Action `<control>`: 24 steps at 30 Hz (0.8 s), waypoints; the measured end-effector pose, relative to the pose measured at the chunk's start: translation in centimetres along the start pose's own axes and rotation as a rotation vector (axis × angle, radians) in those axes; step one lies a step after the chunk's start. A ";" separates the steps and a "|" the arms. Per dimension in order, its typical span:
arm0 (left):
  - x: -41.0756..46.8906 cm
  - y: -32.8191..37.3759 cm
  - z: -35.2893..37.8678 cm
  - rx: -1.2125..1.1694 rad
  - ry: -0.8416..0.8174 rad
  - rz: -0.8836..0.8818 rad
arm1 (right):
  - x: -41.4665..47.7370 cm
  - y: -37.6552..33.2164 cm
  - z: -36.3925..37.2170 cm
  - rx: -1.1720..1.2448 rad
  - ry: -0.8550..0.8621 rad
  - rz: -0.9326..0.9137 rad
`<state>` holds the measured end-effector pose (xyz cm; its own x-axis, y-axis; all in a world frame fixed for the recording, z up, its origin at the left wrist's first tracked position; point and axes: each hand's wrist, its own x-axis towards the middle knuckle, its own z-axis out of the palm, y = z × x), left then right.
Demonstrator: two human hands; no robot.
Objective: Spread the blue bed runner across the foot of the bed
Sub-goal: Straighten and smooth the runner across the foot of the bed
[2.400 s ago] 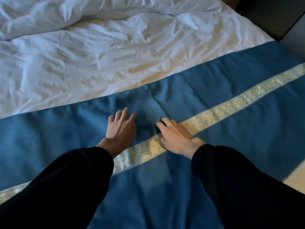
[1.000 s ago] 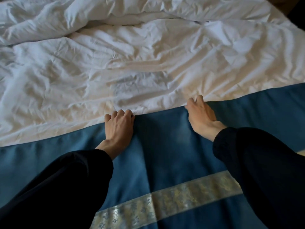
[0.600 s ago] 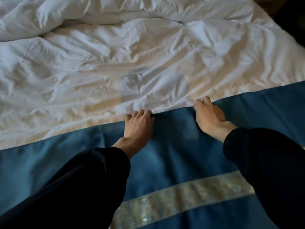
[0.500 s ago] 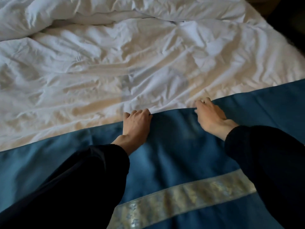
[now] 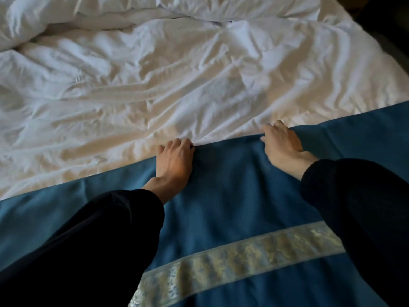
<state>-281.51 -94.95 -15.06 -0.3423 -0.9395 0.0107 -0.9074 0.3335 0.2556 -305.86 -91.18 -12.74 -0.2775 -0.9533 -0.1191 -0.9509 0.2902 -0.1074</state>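
Blue bed runner (image 5: 232, 196) is gripped at its far edge by both our hands. Our left hand (image 5: 173, 161) lies palm down on the blue cloth, and its fingers (image 5: 179, 144) are curled over the edge and closed on it, right where the blue meets the white. Our right hand (image 5: 281, 144) does the same a little further to the right, with bent fingers pinching the same edge. Between the two hands the edge makes a nearly straight line. Both arms wear black sleeves (image 5: 99, 240). The runner lies flat across the near part of the bed, with a pale patterned band (image 5: 243, 255) along its length. Beyond the edge lies the wrinkled white duvet (image 5: 177, 74).
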 end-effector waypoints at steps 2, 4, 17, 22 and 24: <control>0.4 0.1 0.0 0.092 -0.003 -0.018 | 0.4 0.1 -0.6 0.024 0.008 0.015; -0.1 0.5 0.1 0.162 0.001 -0.032 | 0.2 0.0 -0.9 0.054 -0.009 0.037; -13.3 9.9 1.8 0.104 -0.121 0.271 | -16.4 5.1 0.8 0.001 -0.236 -0.281; -18.2 13.1 2.3 0.102 -0.208 0.378 | -23.0 7.6 0.4 -0.024 -0.257 -0.352; -20.8 14.4 2.6 0.101 -0.227 0.407 | -26.4 8.7 0.3 -0.037 -0.280 -0.388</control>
<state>-288.11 -70.40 -14.06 -0.7090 -0.6943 -0.1236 -0.7041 0.6873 0.1786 -306.74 -63.47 -10.84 0.1418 -0.9301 -0.3387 -0.9826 -0.0906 -0.1623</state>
